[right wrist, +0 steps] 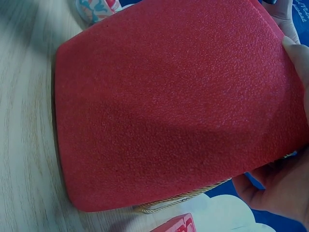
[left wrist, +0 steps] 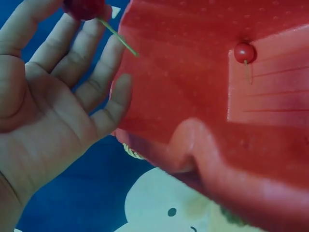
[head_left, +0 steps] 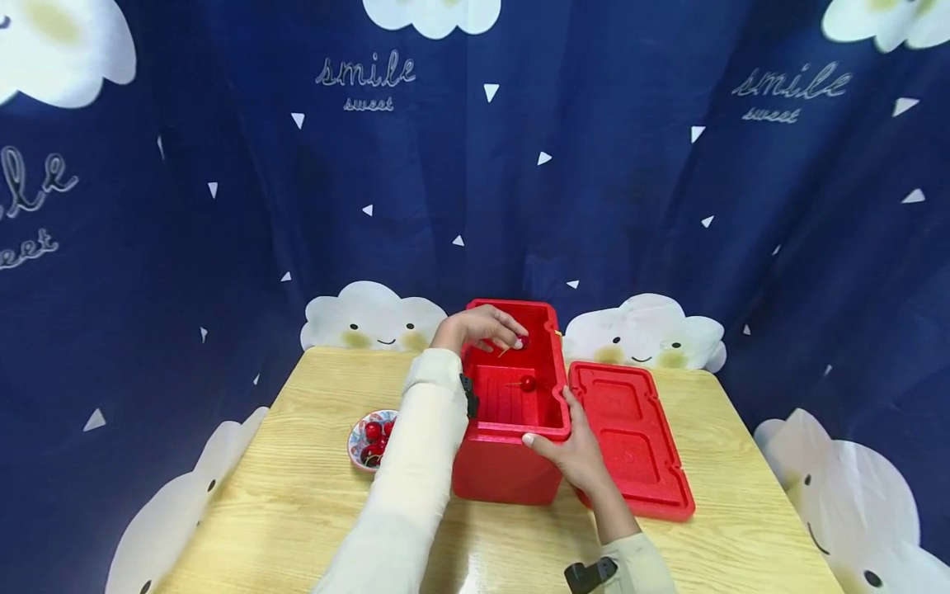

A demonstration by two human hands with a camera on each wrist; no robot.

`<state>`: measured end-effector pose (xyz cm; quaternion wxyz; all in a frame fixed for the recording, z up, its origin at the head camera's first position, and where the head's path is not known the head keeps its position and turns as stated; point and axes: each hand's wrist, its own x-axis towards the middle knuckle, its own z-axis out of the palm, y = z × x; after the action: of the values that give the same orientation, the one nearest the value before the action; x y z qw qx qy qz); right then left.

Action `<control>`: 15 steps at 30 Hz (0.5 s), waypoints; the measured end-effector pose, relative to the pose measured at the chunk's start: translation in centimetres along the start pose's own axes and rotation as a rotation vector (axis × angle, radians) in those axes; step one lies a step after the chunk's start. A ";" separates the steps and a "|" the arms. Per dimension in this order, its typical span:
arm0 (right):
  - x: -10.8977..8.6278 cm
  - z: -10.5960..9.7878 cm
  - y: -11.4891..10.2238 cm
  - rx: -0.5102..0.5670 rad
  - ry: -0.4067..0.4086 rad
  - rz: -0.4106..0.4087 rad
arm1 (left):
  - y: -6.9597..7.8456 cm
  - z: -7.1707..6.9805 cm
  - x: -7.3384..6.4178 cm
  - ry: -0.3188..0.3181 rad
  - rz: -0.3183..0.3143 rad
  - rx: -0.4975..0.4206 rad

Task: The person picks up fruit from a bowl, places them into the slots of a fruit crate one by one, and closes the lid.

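Note:
A red open-topped box (head_left: 508, 478) stands on the table. Over its far part is my left hand (head_left: 486, 326), pinching a dark red cherry (left wrist: 84, 8) in its fingertips, the green stem pointing away. Another cherry (head_left: 528, 383) with a stem lies on the box floor, well below that hand. My right hand (head_left: 580, 452) grips the box at its near right corner, thumb over the front rim and fingers along the right side. In the right wrist view the box's front wall fills most of the picture.
Left of the box, partly behind my left sleeve, a patterned bowl (head_left: 353, 452) holds several cherries (head_left: 373, 431). The red lid (head_left: 634, 450) lies flat at the box's right. A twisted rope handle (right wrist: 188, 195) runs along the box's side. A dark blue curtain (head_left: 416, 165) hangs behind the table.

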<state>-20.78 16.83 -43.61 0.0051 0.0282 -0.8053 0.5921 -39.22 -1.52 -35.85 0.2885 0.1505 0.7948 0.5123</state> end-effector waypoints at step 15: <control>1.8 0.3 4.1 -0.037 0.042 -0.049 | -1.3 0.5 0.5 -0.086 -0.090 0.010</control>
<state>-22.75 17.72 -47.52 0.0370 0.0353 -0.8149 0.5774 -39.29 -1.45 -37.29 0.3443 0.1379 0.7901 0.4880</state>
